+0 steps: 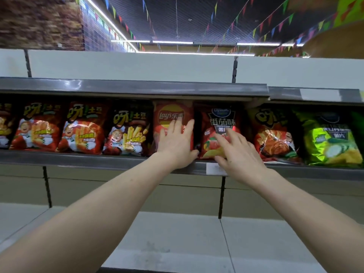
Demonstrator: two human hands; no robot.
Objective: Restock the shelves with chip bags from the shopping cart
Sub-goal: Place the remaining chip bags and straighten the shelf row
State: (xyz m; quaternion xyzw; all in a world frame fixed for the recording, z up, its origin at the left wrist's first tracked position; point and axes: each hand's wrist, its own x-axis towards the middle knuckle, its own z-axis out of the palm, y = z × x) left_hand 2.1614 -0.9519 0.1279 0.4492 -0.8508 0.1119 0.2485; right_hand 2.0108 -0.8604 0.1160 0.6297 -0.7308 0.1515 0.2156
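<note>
Left hand (175,144) on Lay's bag (171,113), right hand (239,154) on tomato bag (215,120), on shelf (78,157)

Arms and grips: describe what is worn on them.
Nothing is worn. The left grip and right grip are bare hands: no gloves or rings show. The left forearm and right forearm are bare to the frame's edge, with no sleeve, watch or bracelet in view.

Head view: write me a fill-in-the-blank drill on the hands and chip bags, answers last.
The red bag under the left hand carries the brand ____.
The right hand touches the tomato bag immediately ____ of the red one.
The cucumber bag is coloured ____.
Missing: Lay's; right; green.
</note>
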